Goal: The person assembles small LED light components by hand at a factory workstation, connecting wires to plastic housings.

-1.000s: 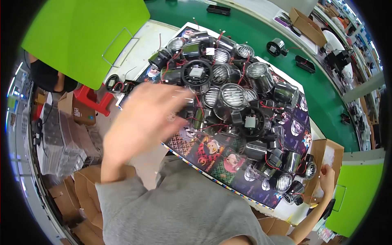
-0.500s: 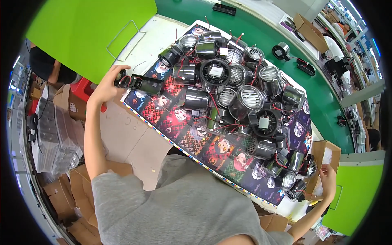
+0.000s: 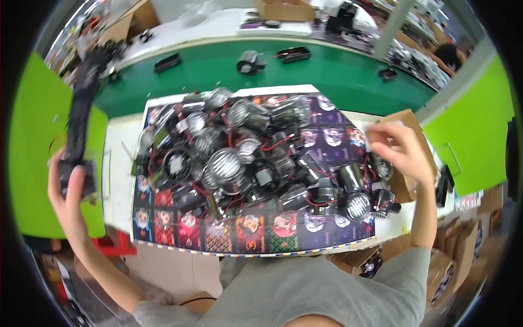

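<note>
In my left hand (image 3: 68,204), raised at the far left beside the table, is a black part with a clear shell (image 3: 81,180), gripped between thumb and fingers. A long dark strip (image 3: 80,114) rises above it, smeared by motion; whether it belongs to the part I cannot tell. My right hand (image 3: 403,151) hovers at the right end of the table with fingers bent but apart, nothing seen in them. Below it lie small motor-like units with slotted round ends (image 3: 384,166). A heap of clear plastic cylinders (image 3: 226,169) with silver slotted caps, black fan parts and red wires covers the printed sheet (image 3: 250,234).
A cardboard box (image 3: 406,188) stands at the table's right end. Beyond the table runs a green belt (image 3: 207,60) carrying a clear cylinder unit (image 3: 250,62) and black trays (image 3: 294,54). Lime green panels (image 3: 474,136) flank both sides. A red stool (image 3: 117,242) sits low left.
My view has turned to face the table squarely. My left hand has lifted the black part off the sheet's left corner. My right hand has moved up over the table's right end.
</note>
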`<state>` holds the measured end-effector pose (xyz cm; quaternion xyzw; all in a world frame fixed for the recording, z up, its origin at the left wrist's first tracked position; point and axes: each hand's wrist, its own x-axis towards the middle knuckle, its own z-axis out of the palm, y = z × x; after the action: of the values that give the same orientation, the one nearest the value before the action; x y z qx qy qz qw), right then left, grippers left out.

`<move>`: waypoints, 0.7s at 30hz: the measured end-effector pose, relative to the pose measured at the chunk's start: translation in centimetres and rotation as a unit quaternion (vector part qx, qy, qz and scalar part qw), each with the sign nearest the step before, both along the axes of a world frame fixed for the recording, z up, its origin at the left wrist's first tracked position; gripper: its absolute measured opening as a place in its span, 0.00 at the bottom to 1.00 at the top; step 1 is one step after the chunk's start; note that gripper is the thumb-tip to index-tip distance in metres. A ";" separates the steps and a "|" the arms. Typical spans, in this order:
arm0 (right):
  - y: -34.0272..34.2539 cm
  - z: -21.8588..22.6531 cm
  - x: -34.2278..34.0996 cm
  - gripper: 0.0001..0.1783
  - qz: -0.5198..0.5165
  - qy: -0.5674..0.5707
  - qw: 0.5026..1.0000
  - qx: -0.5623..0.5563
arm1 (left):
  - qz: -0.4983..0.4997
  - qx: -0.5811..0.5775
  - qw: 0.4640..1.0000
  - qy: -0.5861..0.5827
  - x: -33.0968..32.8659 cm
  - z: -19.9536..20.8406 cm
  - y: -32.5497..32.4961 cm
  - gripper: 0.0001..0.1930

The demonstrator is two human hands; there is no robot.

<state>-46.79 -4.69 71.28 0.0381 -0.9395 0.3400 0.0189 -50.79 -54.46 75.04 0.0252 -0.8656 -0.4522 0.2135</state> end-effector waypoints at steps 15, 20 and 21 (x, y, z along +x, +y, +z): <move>4.6 -3.6 -9.7 0.25 -0.153 0.077 0.771 -0.614 | -0.533 -0.133 0.830 0.098 -12.2 -4.7 42.8 0.48; 14.9 -2.4 -13.4 0.35 -0.270 0.076 0.786 -0.551 | -0.619 -0.189 0.755 0.103 -10.2 -5.4 40.0 0.39; 17.7 -2.4 -14.4 0.37 -0.288 0.060 0.807 -0.512 | -0.646 -0.234 0.726 0.038 -8.5 -4.5 37.8 0.31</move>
<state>-61.15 12.96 68.89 -0.2288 -0.5943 0.7475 0.1887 -59.26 -16.64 70.59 -0.6074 -0.7426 -0.2644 -0.0985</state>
